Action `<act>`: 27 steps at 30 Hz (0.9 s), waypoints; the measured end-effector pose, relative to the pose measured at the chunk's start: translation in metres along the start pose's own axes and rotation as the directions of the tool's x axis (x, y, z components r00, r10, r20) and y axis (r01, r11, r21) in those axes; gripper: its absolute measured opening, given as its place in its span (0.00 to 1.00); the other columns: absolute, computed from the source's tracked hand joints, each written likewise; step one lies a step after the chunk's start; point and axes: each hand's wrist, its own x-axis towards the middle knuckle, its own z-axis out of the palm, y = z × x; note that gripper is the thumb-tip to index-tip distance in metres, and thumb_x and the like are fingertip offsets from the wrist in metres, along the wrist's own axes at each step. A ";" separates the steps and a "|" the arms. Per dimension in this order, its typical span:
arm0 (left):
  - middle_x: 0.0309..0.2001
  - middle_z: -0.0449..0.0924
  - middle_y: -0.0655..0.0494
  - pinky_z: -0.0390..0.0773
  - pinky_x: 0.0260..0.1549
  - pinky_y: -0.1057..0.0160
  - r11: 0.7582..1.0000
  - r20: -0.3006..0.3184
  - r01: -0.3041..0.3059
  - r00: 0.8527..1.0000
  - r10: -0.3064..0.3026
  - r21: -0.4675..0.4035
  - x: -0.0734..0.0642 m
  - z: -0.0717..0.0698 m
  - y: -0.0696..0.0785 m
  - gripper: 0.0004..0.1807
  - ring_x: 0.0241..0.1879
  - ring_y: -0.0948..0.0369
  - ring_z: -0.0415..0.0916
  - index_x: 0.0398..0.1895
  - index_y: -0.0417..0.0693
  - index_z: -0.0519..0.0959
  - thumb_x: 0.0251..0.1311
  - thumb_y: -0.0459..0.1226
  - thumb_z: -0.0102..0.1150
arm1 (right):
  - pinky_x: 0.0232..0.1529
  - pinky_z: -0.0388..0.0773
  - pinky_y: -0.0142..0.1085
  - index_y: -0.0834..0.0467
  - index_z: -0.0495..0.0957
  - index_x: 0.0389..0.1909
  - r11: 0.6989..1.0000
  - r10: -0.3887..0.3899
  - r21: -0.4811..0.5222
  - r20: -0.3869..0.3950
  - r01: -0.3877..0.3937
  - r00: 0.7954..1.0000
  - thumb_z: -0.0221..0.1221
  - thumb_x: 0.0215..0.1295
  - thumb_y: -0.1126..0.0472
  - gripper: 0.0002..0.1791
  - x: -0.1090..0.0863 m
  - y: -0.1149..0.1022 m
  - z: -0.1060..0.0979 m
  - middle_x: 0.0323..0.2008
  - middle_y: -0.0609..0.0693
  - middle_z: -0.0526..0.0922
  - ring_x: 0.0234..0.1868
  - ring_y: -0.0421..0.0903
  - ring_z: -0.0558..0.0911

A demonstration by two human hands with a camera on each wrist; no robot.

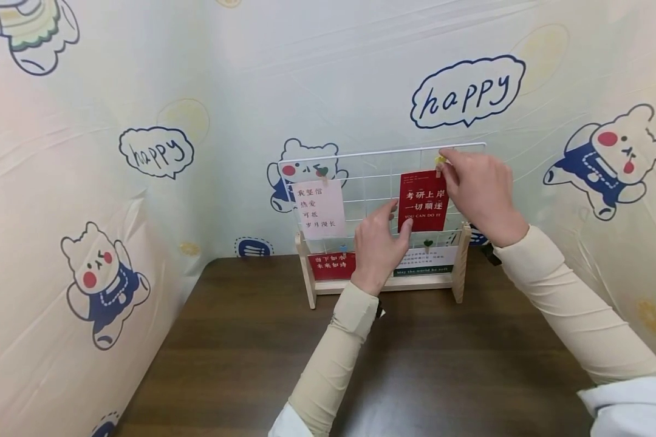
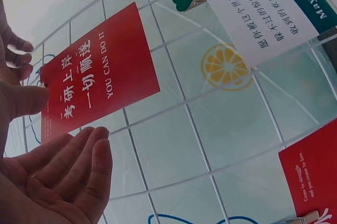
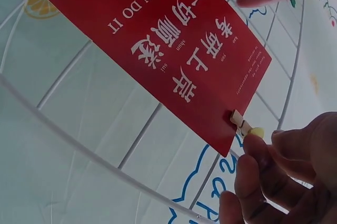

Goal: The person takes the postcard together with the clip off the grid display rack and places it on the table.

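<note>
A red card point(image 1: 423, 201) with white lettering hangs against a white wire grid point(image 1: 379, 159). A small wooden clothespin point(image 3: 241, 124) with a yellow decoration sits at the card's top right corner. My right hand point(image 1: 483, 191) has its thumb and index finger at the yellow end, pinching the clothespin. At the card's lower left is my left hand point(image 1: 379, 243), its thumb near the front and its fingers by the left edge. The left wrist view shows these left fingers point(image 2: 95, 155) loosely extended, not curled round the card.
A pink card point(image 1: 321, 209) hangs at the grid's upper left. Below hang another red card point(image 1: 328, 267) and a white-and-green card point(image 1: 423, 261), each with a clothespin. Wooden supports point(image 1: 459, 267) hold the grid on a brown table point(image 1: 240, 352). Patterned cloth surrounds it.
</note>
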 end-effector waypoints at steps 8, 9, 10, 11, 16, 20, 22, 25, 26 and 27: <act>0.59 0.88 0.51 0.89 0.47 0.58 1.000 0.009 0.004 1.000 -0.004 -0.003 0.005 0.005 0.001 0.27 0.50 0.57 0.90 0.66 0.46 0.80 0.66 0.46 0.68 | 0.20 0.68 0.37 0.62 0.84 0.59 0.998 0.044 0.041 0.128 -0.050 0.991 0.58 0.76 0.61 0.16 0.005 0.003 -0.003 0.38 0.67 0.90 0.29 0.60 0.85; 0.59 0.88 0.51 0.89 0.47 0.58 1.000 0.011 0.001 1.000 0.000 -0.004 0.006 0.005 0.001 0.27 0.50 0.56 0.90 0.66 0.46 0.80 0.66 0.45 0.68 | 0.21 0.69 0.37 0.62 0.84 0.59 0.997 0.048 0.046 0.139 -0.055 0.989 0.58 0.76 0.61 0.16 0.006 0.003 -0.003 0.39 0.67 0.90 0.30 0.60 0.85; 0.58 0.88 0.50 0.89 0.47 0.57 1.000 0.012 -0.002 1.000 0.002 -0.007 0.007 0.006 0.001 0.27 0.50 0.56 0.90 0.66 0.45 0.80 0.67 0.45 0.68 | 0.21 0.70 0.37 0.62 0.84 0.59 0.997 0.052 0.049 0.150 -0.060 0.987 0.58 0.76 0.61 0.16 0.006 0.004 -0.003 0.39 0.67 0.90 0.30 0.60 0.85; 0.58 0.88 0.50 0.89 0.47 0.57 1.000 0.012 -0.001 1.000 0.002 -0.012 0.007 0.007 0.001 0.27 0.50 0.56 0.90 0.66 0.45 0.80 0.67 0.45 0.68 | 0.21 0.71 0.38 0.61 0.84 0.59 0.997 0.053 0.050 0.156 -0.061 0.986 0.58 0.76 0.61 0.16 0.007 0.004 -0.003 0.39 0.67 0.90 0.30 0.60 0.85; 0.54 0.90 0.51 0.89 0.45 0.59 1.000 0.005 -0.010 1.000 0.010 -0.021 0.009 0.008 -0.002 0.26 0.49 0.57 0.90 0.67 0.47 0.79 0.68 0.44 0.67 | 0.26 0.81 0.48 0.62 0.84 0.57 0.996 0.060 0.057 0.166 -0.071 0.984 0.57 0.77 0.61 0.16 0.010 0.006 -0.004 0.44 0.67 0.90 0.35 0.62 0.86; 0.50 0.92 0.53 0.88 0.43 0.62 0.999 -0.009 -0.030 1.000 0.030 -0.015 0.014 0.010 -0.005 0.23 0.47 0.59 0.90 0.66 0.49 0.79 0.69 0.42 0.66 | 0.32 0.84 0.53 0.62 0.84 0.58 0.994 0.073 0.067 0.182 -0.087 0.981 0.56 0.77 0.61 0.16 0.011 0.007 -0.006 0.48 0.67 0.89 0.40 0.64 0.87; 0.47 0.92 0.54 0.87 0.40 0.64 0.999 -0.020 -0.035 0.999 0.035 -0.031 0.016 0.010 -0.006 0.21 0.45 0.60 0.90 0.64 0.49 0.81 0.69 0.41 0.66 | 0.32 0.84 0.53 0.62 0.84 0.58 0.993 0.076 0.073 0.193 -0.092 0.978 0.57 0.77 0.61 0.16 0.012 0.007 -0.007 0.48 0.67 0.89 0.41 0.63 0.87; 0.43 0.93 0.54 0.86 0.37 0.68 0.997 -0.029 -0.033 0.999 0.031 -0.074 0.021 0.011 -0.007 0.16 0.42 0.61 0.90 0.59 0.49 0.83 0.70 0.39 0.65 | 0.31 0.83 0.51 0.62 0.84 0.58 0.992 0.077 0.079 0.202 -0.094 0.976 0.57 0.77 0.61 0.16 0.012 0.008 -0.007 0.48 0.67 0.89 0.40 0.62 0.86; 0.43 0.93 0.53 0.86 0.36 0.68 0.995 -0.032 -0.031 0.999 0.029 -0.094 0.022 0.012 -0.008 0.15 0.41 0.61 0.90 0.58 0.48 0.84 0.70 0.38 0.65 | 0.31 0.83 0.51 0.62 0.84 0.58 0.992 0.077 0.080 0.204 -0.095 0.976 0.57 0.77 0.61 0.16 0.012 0.008 -0.008 0.48 0.67 0.89 0.40 0.62 0.86; 0.42 0.93 0.53 0.85 0.35 0.69 0.993 -0.031 -0.027 0.999 0.024 -0.111 0.024 0.012 -0.008 0.14 0.40 0.61 0.90 0.56 0.48 0.85 0.70 0.38 0.65 | 0.31 0.82 0.49 0.62 0.85 0.58 0.992 0.078 0.082 0.207 -0.097 0.975 0.57 0.77 0.61 0.16 0.013 0.009 -0.007 0.48 0.67 0.89 0.39 0.62 0.86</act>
